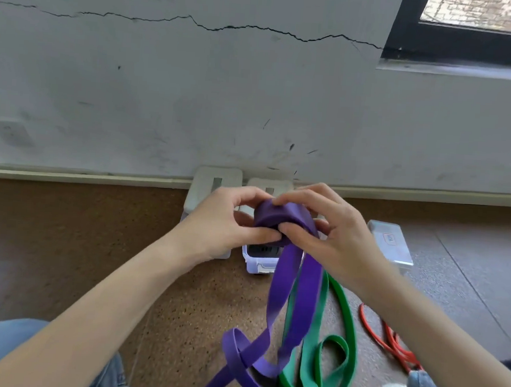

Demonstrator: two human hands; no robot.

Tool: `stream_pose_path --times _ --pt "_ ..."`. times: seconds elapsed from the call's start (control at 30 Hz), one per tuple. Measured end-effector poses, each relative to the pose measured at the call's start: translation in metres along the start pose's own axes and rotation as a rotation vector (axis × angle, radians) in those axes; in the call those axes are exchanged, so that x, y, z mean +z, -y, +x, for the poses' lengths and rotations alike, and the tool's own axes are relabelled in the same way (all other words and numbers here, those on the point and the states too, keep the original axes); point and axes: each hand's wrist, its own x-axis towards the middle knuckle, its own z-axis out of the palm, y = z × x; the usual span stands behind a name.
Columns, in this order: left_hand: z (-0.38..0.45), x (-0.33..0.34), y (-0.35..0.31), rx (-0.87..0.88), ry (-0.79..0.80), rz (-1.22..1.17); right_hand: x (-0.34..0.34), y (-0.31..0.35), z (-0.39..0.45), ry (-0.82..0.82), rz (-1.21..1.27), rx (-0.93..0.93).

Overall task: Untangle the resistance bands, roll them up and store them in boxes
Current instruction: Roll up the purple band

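Both hands pinch the purple band (279,222): left hand (222,221) and right hand (330,228) curl around its half-wound roll, above the open box (260,261). Keep wraps tight and edges aligned; tail below crosses the green band (328,349), so feed slack slowly.

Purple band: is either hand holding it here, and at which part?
Both. The left hand and right hand pinch the rolled-up end of the purple band between thumbs and fingertips; its unrolled length hangs down to the floor.
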Motion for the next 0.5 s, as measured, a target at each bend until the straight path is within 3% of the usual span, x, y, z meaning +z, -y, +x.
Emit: stream_pose_path --times 0.07,0.17,0.23,0.33,0.5 --pt "-0.002 -0.003 -0.003 -0.004 -0.053 -0.073 -0.001 0.001 0.001 -0.028 0.174 0.033" --pt "0.002 -0.01 -0.009 0.002 -0.136 -0.554 -0.003 0.002 0.001 -0.104 0.572 0.12" --pt "0.004 -0.011 -0.013 0.011 -0.15 -0.801 0.002 0.002 0.0 -0.092 0.63 0.098" --pt "0.006 -0.003 -0.013 0.021 -0.158 -0.849 0.01 0.005 0.0 -0.087 0.572 0.103" --pt "0.005 0.014 -0.008 0.034 -0.215 -0.736 0.013 0.003 0.0 -0.181 0.475 0.187"
